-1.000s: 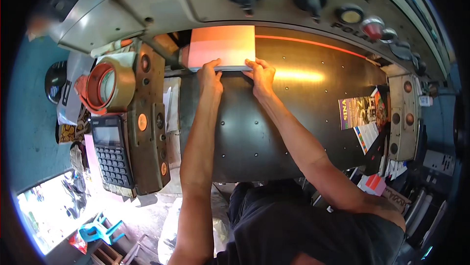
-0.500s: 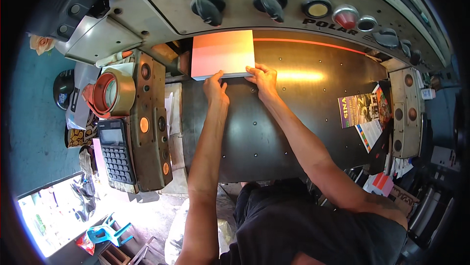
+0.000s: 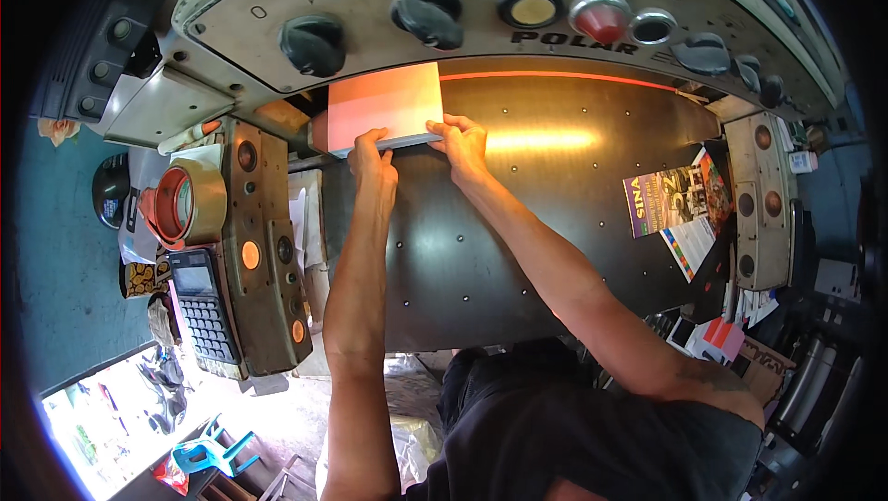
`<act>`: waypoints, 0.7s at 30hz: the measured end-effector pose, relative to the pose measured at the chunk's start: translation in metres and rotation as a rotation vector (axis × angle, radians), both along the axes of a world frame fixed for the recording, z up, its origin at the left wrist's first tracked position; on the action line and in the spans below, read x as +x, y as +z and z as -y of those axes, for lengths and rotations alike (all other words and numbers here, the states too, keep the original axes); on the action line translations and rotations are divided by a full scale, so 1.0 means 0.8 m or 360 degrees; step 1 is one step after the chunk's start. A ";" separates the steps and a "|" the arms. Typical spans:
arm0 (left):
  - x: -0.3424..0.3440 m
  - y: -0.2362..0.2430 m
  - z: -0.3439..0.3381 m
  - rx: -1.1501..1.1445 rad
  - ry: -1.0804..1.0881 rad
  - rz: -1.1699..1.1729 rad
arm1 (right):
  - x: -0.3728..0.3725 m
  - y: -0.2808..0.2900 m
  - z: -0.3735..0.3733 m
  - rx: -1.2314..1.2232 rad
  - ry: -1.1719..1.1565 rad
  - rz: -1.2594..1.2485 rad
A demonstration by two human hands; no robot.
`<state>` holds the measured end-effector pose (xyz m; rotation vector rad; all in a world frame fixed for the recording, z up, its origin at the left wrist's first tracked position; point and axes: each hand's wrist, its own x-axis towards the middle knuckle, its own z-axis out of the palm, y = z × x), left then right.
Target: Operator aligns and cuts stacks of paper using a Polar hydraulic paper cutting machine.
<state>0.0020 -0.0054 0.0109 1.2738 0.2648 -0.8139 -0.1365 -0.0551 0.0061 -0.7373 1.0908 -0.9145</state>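
A thick stack of paper (image 3: pixel 385 105), lit pink and orange on top, lies at the far left of the dark metal table (image 3: pixel 444 260), partly under the machine's front panel. My left hand (image 3: pixel 373 160) is closed at its near edge, toward the left, with fingertips on the upper rim. At the near right corner, my right hand (image 3: pixel 464 143) grips the stack with thumb and fingers. Both forearms reach forward over the table. The undersides of the fingers are partly hidden.
Above the stack runs a control panel (image 3: pixel 388 48) with black knobs and a red button (image 3: pixel 599 17). To the left, a metal side block (image 3: pixel 264 260) bears tape rolls (image 3: pixel 199 200) and a calculator (image 3: pixel 202 302). Printed leaflets (image 3: pixel 668 200) lie at the table's right.
The whole view has shifted, so the panel, stack and hands appear farther left. Both hands stay at the stack's near edge, with little visible change in their grip.
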 end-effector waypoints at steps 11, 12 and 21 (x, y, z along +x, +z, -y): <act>-0.021 -0.018 0.009 0.0029 -0.0216 0.0066 | -0.029 -0.004 0.006 -0.0057 -0.0099 0.0050; -0.027 -0.020 0.011 0.0015 -0.0233 0.0063 | -0.035 -0.005 0.008 -0.0005 -0.0107 0.0007; -0.047 -0.028 0.016 0.0008 -0.0311 0.0119 | -0.090 -0.027 0.022 -0.0549 0.0043 -0.0827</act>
